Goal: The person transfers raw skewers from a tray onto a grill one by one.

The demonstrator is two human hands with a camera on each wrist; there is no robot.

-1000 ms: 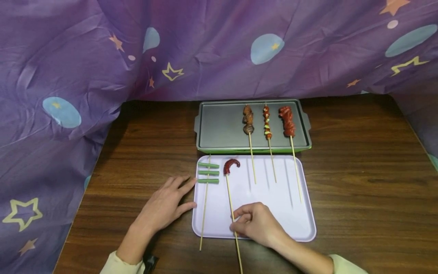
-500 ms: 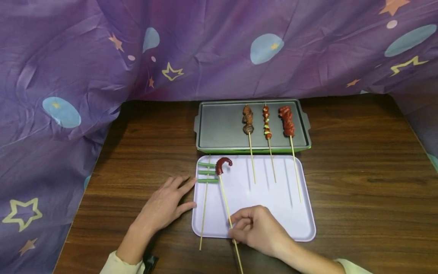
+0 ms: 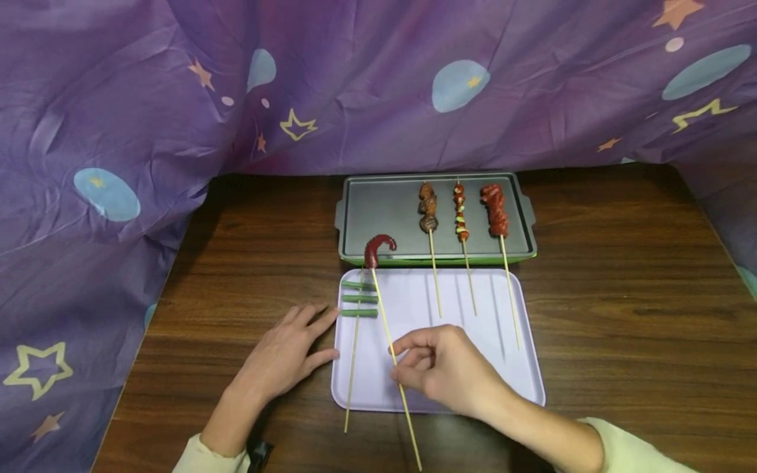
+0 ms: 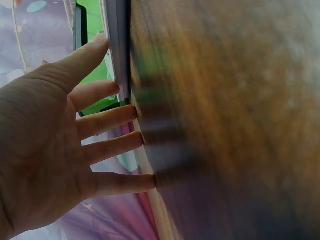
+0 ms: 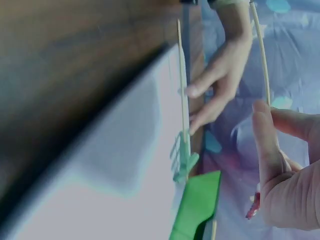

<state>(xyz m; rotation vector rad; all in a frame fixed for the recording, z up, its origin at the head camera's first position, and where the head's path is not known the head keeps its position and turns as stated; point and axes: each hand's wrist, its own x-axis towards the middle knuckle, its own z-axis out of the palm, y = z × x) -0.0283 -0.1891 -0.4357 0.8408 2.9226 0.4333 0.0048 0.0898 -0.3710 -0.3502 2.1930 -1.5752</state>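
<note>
Here, a wooden table (image 3: 621,295) under purple star-print cloth (image 3: 118,131). Farther back, a grey grill pan (image 3: 384,217) with three loaded skewers (image 3: 461,217). Nearer, a lilac tray (image 3: 473,315) bearing a green-bean skewer (image 3: 357,299) along its left side. Left hand (image 3: 284,358) flat on the wood, fingers straight, tips touching the tray's left rim. Right hand (image 3: 443,374) pinching a thin bamboo skewer (image 3: 387,341) between thumb and fingertips, stick tilted up-left. At its tip, lifted above the tray's far edge, a curled, glossy dark-red sausage piece (image 3: 377,249), hooked like a comma.
</note>
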